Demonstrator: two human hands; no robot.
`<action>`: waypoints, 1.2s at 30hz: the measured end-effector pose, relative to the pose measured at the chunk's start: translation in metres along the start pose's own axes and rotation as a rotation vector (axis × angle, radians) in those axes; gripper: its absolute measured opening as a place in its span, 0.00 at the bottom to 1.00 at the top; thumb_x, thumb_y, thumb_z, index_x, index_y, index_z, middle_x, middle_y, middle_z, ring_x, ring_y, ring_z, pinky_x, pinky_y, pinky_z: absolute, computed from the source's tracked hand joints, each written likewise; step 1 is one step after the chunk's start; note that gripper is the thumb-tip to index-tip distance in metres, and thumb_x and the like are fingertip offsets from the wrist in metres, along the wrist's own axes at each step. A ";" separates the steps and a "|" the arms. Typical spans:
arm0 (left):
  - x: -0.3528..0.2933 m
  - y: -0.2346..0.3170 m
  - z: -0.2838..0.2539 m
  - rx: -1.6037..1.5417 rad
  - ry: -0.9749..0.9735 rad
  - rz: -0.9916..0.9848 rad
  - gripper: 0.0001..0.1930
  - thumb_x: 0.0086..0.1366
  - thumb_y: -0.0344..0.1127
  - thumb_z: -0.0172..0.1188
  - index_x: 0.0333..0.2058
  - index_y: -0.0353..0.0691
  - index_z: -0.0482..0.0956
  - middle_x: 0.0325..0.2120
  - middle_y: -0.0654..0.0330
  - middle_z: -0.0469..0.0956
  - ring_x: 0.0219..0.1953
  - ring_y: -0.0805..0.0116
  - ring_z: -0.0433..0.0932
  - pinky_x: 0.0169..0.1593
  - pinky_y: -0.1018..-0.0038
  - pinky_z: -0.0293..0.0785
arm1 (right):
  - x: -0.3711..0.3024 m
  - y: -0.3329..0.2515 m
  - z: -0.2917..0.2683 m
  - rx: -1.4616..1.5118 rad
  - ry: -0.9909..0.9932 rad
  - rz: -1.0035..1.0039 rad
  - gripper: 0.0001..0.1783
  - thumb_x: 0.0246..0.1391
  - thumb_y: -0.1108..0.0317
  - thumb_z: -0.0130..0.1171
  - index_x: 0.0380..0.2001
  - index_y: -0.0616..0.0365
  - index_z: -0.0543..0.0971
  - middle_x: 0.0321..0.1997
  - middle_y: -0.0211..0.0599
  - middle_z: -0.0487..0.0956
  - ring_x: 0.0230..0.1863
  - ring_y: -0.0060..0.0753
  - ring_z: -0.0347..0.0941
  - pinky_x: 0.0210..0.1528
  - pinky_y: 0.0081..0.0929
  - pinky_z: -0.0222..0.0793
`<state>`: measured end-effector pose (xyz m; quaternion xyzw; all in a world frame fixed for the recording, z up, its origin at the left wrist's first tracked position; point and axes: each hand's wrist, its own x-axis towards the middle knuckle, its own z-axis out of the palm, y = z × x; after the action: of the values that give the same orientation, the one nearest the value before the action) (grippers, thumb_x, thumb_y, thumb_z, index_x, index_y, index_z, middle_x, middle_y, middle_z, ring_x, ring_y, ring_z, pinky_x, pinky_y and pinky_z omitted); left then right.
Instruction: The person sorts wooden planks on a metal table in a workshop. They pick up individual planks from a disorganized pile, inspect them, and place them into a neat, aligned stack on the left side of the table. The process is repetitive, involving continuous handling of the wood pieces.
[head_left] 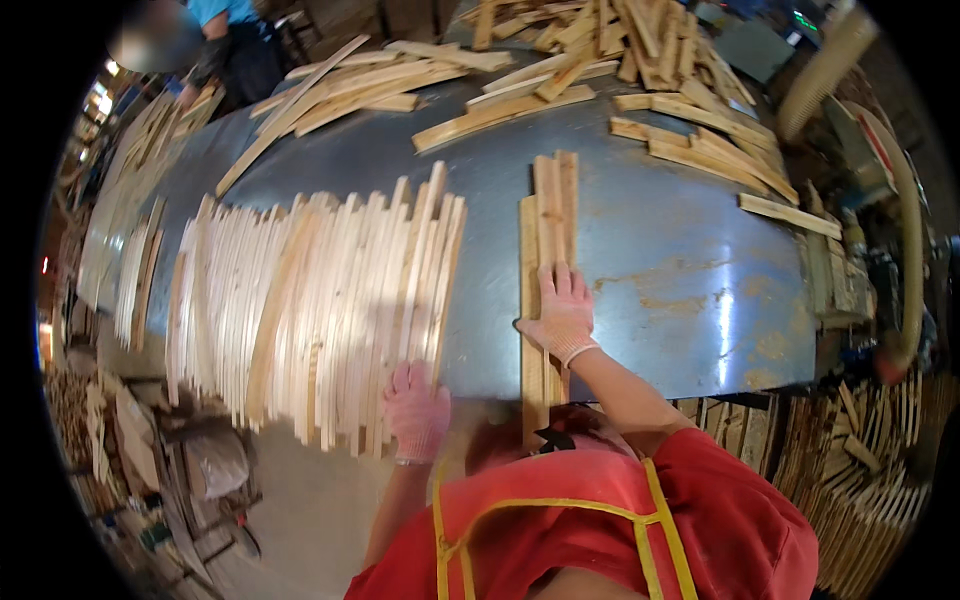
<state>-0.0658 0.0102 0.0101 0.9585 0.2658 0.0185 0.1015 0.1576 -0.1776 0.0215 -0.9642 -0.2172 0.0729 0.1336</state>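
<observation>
My right hand (563,312), in a pink knitted glove, lies on a few long wooden strips (549,215) set side by side on the metal table. Its fingers stretch forward along the wood, with the thumb out at the left edge. My left hand (417,415), gloved the same way, is at the near right ends of a wide row of pale wooden strips (335,290). Its fingers point forward against or just over the strip ends; exact contact cannot be made out. A bare gap of table separates the row from the strips under my right hand.
The grey metal table (680,290) carries loose boards (500,110) along its far side and a heap of wood (670,40) behind. A co-worker (240,40) in blue stands far left. A hose (912,250) and machinery are at right. More stacked strips (870,520) lie lower right.
</observation>
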 end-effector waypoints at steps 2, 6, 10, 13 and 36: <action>0.001 0.008 -0.004 0.035 0.031 0.068 0.35 0.61 0.44 0.71 0.65 0.43 0.73 0.59 0.48 0.76 0.63 0.47 0.75 0.66 0.51 0.68 | -0.003 0.012 -0.005 0.039 -0.063 0.163 0.52 0.49 0.52 0.71 0.76 0.48 0.63 0.75 0.56 0.65 0.71 0.63 0.67 0.70 0.54 0.69; 0.015 0.027 0.004 -0.039 0.058 0.272 0.37 0.62 0.46 0.69 0.67 0.39 0.71 0.62 0.47 0.74 0.66 0.47 0.73 0.67 0.50 0.67 | 0.013 0.023 0.004 0.263 -0.063 0.325 0.50 0.47 0.60 0.71 0.75 0.50 0.64 0.70 0.54 0.69 0.65 0.65 0.73 0.68 0.52 0.72; 0.032 0.080 0.046 -0.298 -0.287 0.211 0.39 0.63 0.50 0.68 0.69 0.37 0.69 0.64 0.46 0.74 0.68 0.47 0.72 0.66 0.50 0.69 | 0.024 0.047 0.000 0.496 -0.047 0.385 0.48 0.50 0.64 0.67 0.76 0.53 0.64 0.71 0.56 0.71 0.68 0.64 0.72 0.71 0.47 0.70; 0.035 0.140 0.056 -0.275 -0.236 0.198 0.43 0.62 0.52 0.69 0.70 0.36 0.67 0.61 0.44 0.76 0.65 0.43 0.74 0.64 0.50 0.71 | 0.023 0.081 -0.002 0.777 -0.030 0.424 0.48 0.53 0.64 0.64 0.79 0.53 0.64 0.74 0.57 0.71 0.74 0.59 0.69 0.74 0.42 0.67; 0.069 0.091 0.043 -1.127 -0.702 -0.174 0.46 0.60 0.22 0.65 0.77 0.34 0.60 0.73 0.44 0.67 0.72 0.48 0.70 0.76 0.60 0.64 | 0.007 0.077 0.049 0.812 -0.185 0.254 0.31 0.54 0.65 0.61 0.61 0.66 0.71 0.52 0.67 0.83 0.55 0.70 0.81 0.57 0.55 0.77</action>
<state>0.0434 -0.0385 -0.0142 0.6830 0.2429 -0.1667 0.6684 0.1846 -0.2308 -0.0482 -0.8419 -0.0618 0.2542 0.4719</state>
